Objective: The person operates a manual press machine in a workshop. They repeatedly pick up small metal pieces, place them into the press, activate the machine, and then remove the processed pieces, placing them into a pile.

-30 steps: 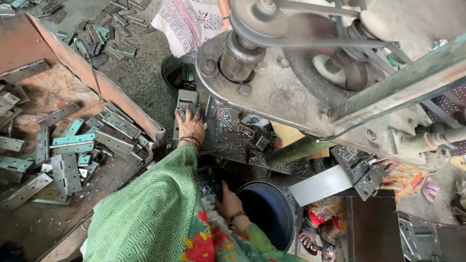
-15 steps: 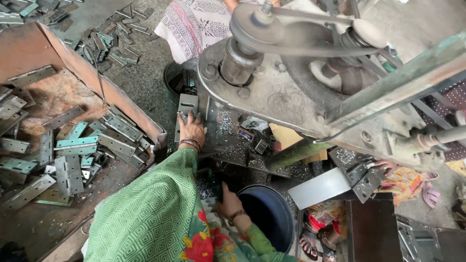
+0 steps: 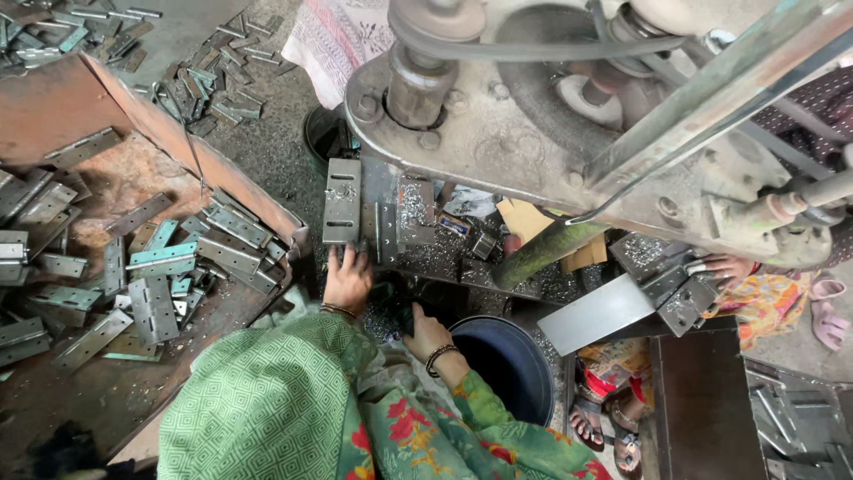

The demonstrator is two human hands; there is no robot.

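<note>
My left hand (image 3: 346, 280) rests with its fingers on the near end of a grey metal hinge plate (image 3: 342, 200) lying on the press machine's table (image 3: 444, 258), which is strewn with metal chips. My right hand (image 3: 425, 333), a bangle at the wrist, is curled at the table's near edge, just left of a dark blue bucket (image 3: 511, 364). I cannot see what its fingers hold. A second hinge plate (image 3: 413, 212) lies to the right of the first, under the machine's head (image 3: 498, 133).
A rusty tray (image 3: 80, 116) at left holds several hinge plates (image 3: 155, 267); more lie on the floor beyond. At right, another person's hand (image 3: 729, 265) and sandalled feet (image 3: 613, 427) are near a metal chute (image 3: 604, 311).
My right hand has risen from the bucket's rim toward the table's near edge. My left hand has stayed on the hinge plate. The view has closed in on the table.
</note>
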